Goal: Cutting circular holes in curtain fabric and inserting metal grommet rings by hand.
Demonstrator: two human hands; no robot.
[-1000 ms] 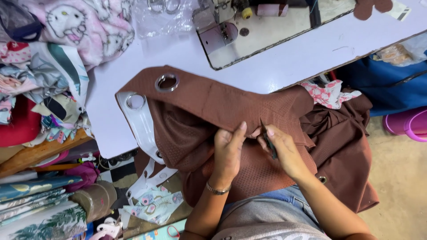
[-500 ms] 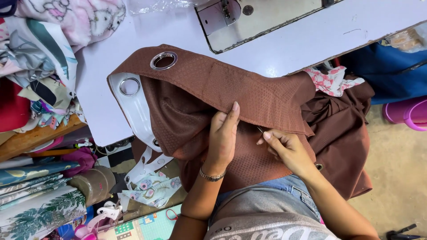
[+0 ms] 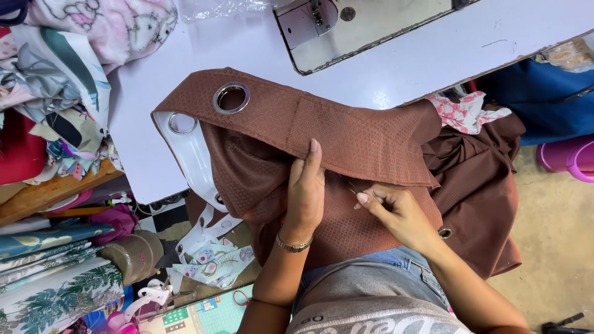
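1. L hand (image 3: 305,196) flat, fingers together, pinning brown eyelet curtain (image 3: 346,133) on lap/worktop (image 3: 396,62) edge.
2. R hand (image 3: 396,213) pinched on thin tool (image 3: 354,190), just right of L; tip points up-left at seam.

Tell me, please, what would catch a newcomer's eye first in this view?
The big brown textured curtain fabric with silver metal eyelets draped off the white sewing table, filling the middle. On it, the left hand presses the cloth flat while the right hand pinches a thin tool at a seam. At far left, a heap of colourful printed fabrics crowds the table edge.
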